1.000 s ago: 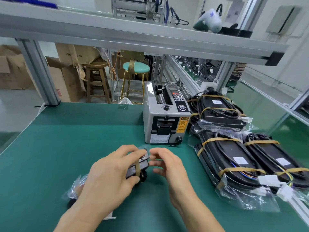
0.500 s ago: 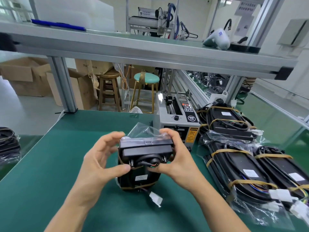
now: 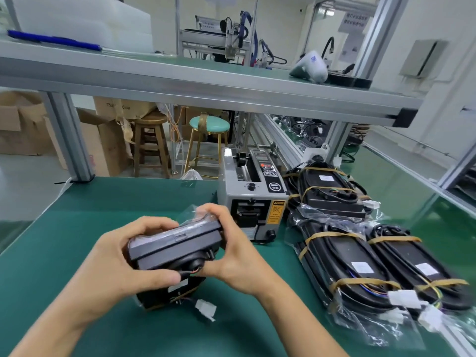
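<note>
Whereas the unit (image 3: 175,243) was held low and edge-on over the mat (image 3: 64,228) a second ago, it has since been raised between both hands and turned so that its front is presented to the camera. In the last half second it has also been tipped, so that its left end is now lower than its right. From this it may be judged that the unit is being turned over for inspection, or for its bag to be dealt with, rather than set down. The left hand (image 3: 116,266) is clamped on the left end, fingers curled over the top edge and thumb laid across the front. The right hand (image 3: 237,256) is closed on the right end, fingers hooked over the top corner where clear film (image 3: 192,215) is bunched, thumb tucked beneath. Whether the lower end touches the mat cannot be told. A white connector (image 3: 206,306) is trailed below, and the dispenser (image 3: 252,202) stands just behind.
</note>
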`<action>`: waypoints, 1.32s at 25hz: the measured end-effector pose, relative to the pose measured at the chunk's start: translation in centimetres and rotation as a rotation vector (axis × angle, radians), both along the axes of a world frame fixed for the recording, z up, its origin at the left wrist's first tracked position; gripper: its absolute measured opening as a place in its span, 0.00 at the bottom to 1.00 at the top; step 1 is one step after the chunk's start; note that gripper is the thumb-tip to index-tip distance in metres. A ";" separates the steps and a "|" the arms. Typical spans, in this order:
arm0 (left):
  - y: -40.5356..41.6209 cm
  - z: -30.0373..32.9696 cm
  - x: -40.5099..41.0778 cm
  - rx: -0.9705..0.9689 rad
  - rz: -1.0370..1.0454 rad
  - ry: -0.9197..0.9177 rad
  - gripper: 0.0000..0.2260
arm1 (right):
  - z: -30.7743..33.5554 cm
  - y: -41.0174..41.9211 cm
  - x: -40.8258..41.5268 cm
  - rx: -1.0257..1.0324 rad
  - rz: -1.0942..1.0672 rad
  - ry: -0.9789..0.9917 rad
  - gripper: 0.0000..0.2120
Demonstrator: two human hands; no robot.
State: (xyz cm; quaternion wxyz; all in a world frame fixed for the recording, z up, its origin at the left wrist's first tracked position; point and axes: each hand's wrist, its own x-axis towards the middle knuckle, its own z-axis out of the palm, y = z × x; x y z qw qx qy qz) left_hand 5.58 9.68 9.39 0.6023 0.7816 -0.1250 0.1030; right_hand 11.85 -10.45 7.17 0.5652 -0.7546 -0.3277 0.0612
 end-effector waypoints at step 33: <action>-4.8 -2.4 -0.5 0.175 0.369 -0.249 0.26 | 1.3 -2.4 0.5 0.447 -0.489 0.622 0.05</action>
